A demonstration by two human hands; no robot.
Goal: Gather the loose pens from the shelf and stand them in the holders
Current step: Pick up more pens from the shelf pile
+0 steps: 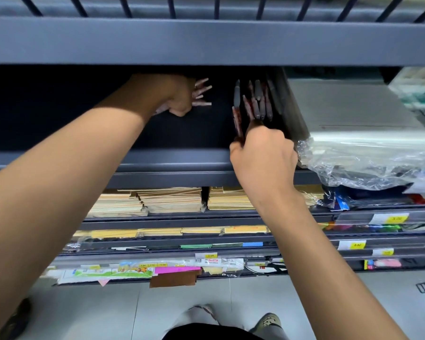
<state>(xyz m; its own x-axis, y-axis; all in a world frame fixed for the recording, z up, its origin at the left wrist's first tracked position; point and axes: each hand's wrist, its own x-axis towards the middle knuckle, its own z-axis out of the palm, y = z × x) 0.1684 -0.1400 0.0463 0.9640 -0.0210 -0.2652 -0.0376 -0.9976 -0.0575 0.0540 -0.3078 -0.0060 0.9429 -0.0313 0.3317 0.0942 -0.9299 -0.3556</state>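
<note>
Deep in the dark shelf [172, 165], my left hand [179, 99] is closed around a bunch of pens [201, 93] whose pinkish tips fan out to the right of my fist. Several loose dark red and grey pens [258, 101] lie on the shelf floor to the right, against a dark upright panel. My right hand [265, 153] reaches in at the shelf's front edge, its fingers pinched on the near ends of some of these pens [238, 123]. No holder can be made out in the dark shelf.
A plastic-wrapped stack of sheets [358, 143] fills the shelf right of the pens. The upper shelf beam [206, 42] overhangs the opening. Lower shelves hold brown envelopes [172, 200], coloured paper and price tags. My feet stand on the tiled floor below.
</note>
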